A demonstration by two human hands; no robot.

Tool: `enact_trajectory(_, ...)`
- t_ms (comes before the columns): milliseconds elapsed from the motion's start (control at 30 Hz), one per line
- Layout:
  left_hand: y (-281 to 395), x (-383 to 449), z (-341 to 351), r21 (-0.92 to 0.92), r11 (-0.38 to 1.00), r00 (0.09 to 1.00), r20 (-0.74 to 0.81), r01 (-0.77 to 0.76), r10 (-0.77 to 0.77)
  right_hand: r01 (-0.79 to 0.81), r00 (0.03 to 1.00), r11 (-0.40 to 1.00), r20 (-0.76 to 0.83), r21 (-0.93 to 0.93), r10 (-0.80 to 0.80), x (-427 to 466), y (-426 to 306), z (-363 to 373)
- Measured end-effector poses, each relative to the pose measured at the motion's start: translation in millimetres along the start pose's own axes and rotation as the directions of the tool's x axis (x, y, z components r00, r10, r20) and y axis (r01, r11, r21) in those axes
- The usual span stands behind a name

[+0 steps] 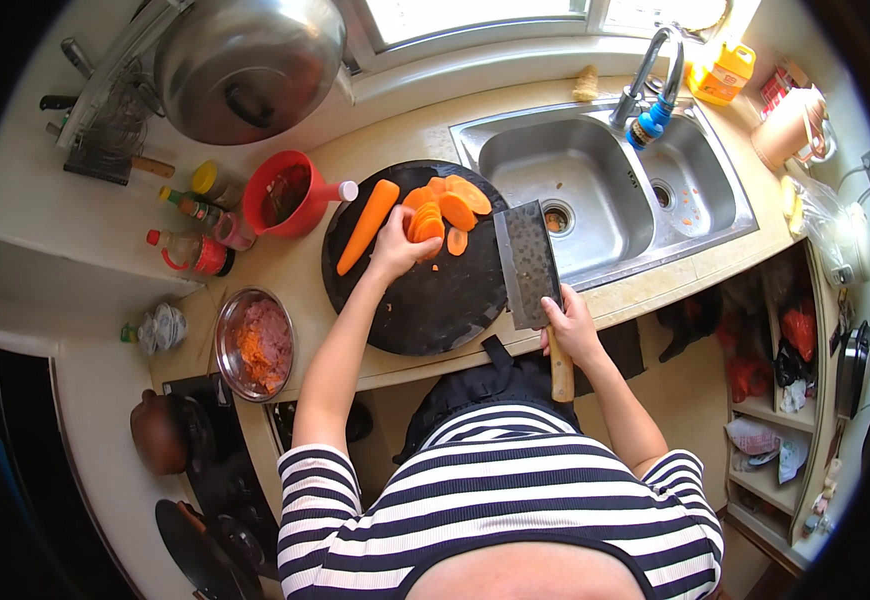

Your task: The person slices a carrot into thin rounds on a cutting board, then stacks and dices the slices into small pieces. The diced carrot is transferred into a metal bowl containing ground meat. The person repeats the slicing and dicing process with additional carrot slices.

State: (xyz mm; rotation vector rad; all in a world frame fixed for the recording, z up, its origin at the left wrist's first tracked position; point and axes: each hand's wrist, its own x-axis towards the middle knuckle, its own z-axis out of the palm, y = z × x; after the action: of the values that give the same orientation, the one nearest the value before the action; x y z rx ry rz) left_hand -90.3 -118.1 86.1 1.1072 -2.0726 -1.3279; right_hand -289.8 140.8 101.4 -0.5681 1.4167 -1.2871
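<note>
My left hand (399,246) holds a small stack of carrot slices (425,223) over the round black cutting board (435,319). More carrot slices (457,211) lie spread beside it, and a peeled carrot (367,226) rests on the board to the left of my fingers. In my right hand (571,328) is the wooden handle of a cleaver (529,259); its broad blade, spotted with wet marks, is turned away from me at the board's right edge, by the sink. A steel bowl (285,375) of minced meat and chopped orange bits stands left of the board.
A double steel sink (607,274) with a faucet (667,60) adjoins the board on the right. Behind the board's left side stand a red plastic container (255,196) and several bottles and jars. A clay pot (157,435) stands by the stove at lower left.
</note>
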Motion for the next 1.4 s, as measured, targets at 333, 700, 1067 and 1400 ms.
enact_trajectory(333,-37,-84,0,-0.616,0.632,0.813,0.023,0.47,-0.582,0.028,0.995,0.957,0.102,-0.287,0.001,19,-3,33)
enact_trajectory(700,-10,29,12,0.368,0.928,0.997,0.016,0.065,-0.076,0.073,0.997,0.981,0.023,-0.178,-0.07,15,1,30)
enact_trajectory(1067,10,10,27,0.763,0.532,0.875,0.092,-0.368,0.474,0.074,0.991,0.995,-0.108,-0.061,-0.08,-3,9,1)
enact_trajectory(1400,2,5,41,0.819,0.475,0.897,0.101,-0.321,0.431,0.081,0.992,0.991,-0.091,-0.102,-0.091,-1,12,2)
